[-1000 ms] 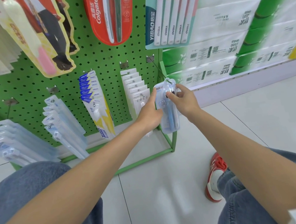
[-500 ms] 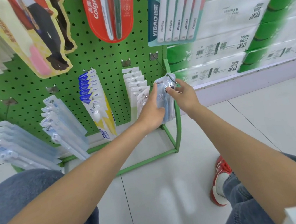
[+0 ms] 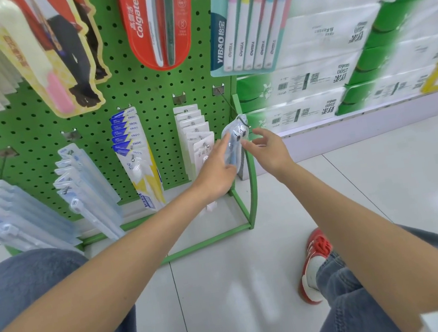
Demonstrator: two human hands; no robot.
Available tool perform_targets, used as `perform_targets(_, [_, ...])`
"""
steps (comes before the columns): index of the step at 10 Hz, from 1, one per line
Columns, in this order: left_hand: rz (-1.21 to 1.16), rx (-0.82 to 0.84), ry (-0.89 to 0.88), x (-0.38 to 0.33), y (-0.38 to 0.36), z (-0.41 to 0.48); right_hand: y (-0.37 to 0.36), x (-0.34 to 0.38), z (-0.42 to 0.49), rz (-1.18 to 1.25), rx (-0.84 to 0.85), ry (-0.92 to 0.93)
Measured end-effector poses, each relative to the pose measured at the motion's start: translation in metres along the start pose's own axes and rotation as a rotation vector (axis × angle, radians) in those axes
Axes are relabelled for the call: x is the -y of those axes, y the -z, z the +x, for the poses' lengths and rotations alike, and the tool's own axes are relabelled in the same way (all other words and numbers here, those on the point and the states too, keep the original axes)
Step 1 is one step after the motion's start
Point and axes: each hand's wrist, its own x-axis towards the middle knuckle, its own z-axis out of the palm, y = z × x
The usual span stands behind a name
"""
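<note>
Toothbrush blister pack (image 3: 235,146) is seen hanging at the tip of a wire peg hook (image 3: 226,101), right between the two hands. It is held by the left hand (image 3: 217,170): the fingers are stretched up along its left face and the thumb is pressed low against it, so the pack is tilted edge-on to the camera. The right hand (image 3: 268,150) is kept spread wide just to the right of the pack and nothing is gripped by it. Whether its index fingertip touches the plastic cannot be told. A row of white card packs (image 3: 195,132) is hung on the green pegboard (image 3: 144,97) just left of the left hand. Wrapped tissue packs (image 3: 304,112) are stacked beyond the right hand. A red shoe (image 3: 313,262) is planted on the floor tiles under the right forearm.
</note>
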Motion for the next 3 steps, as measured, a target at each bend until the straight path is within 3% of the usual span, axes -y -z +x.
perform_targets(3, [0.068, -0.182, -0.075, 0.000, 0.014, -0.022, -0.001, 0.004, -0.022, -0.158, 0.009, 0.049])
